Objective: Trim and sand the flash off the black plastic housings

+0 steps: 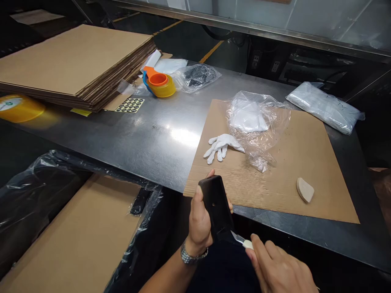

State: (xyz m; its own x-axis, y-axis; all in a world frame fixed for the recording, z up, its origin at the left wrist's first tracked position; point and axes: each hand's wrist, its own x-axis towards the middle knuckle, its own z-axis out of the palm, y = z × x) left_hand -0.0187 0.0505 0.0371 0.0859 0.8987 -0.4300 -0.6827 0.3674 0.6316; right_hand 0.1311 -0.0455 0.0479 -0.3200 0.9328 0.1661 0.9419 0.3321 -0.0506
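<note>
My left hand (200,221) is wrapped round a black tray-shaped part (216,203), tilted with its hollow side toward me and a small hole in its floor. In my right hand (279,264) is a craft knife (240,238) with a pale handle. Its blade lies at the lower right edge of the black part; whether it touches is hard to tell. Beyond my hands, a white glove (224,146) rests on a flat cardboard sheet (290,158), beside a clear plastic bag (259,118) with white cloth-like contents. A beige rounded block (304,190) sits at the sheet's right.
A tall stack of cardboard (79,61) stands on the metal table (152,138) at left. Near it are an orange tape dispenser (159,81), a yellow tape roll (20,108) and a sticker sheet (130,105). A wrapped white packet (325,106) lies at back right. A plastic-lined box (73,232) is lower left.
</note>
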